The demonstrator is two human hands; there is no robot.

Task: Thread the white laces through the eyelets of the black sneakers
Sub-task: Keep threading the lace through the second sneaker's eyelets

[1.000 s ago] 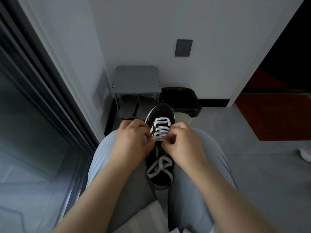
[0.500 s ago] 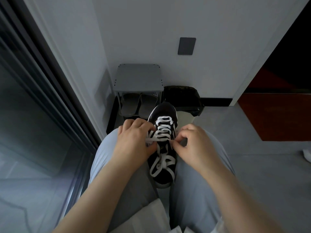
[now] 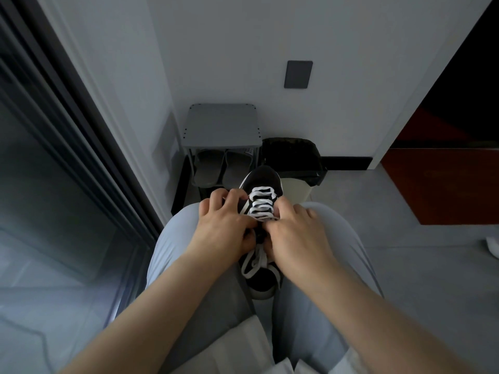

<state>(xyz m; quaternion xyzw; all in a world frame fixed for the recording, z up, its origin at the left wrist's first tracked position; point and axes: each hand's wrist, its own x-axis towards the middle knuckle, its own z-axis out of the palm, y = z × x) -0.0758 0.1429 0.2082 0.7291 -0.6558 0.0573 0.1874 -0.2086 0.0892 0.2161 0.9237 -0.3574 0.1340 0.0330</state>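
Note:
A black sneaker (image 3: 263,179) with a white sole lies between my knees, toe pointing away from me. Its white lace (image 3: 260,202) crosses several upper eyelet rows, and loose lace ends (image 3: 252,261) trail over the heel part. My left hand (image 3: 224,225) curls over the shoe's left side at the tongue, fingertips reaching the eyelets. On the right side, my right hand (image 3: 294,233) has its fingers curled at the lace. Both thumbs meet over the middle of the shoe, hiding the eyelets there.
A grey stool-like rack (image 3: 222,128) with grey slippers (image 3: 222,168) under it stands against the wall ahead. A black-lined bin (image 3: 294,155) sits to its right. A dark sliding door frame (image 3: 81,147) runs along the left. Grey floor and a red mat (image 3: 442,184) lie at right.
Both hands have come back together over the middle of the shoe, after pulling the lace sideways. The lace rows near the toe now look tighter.

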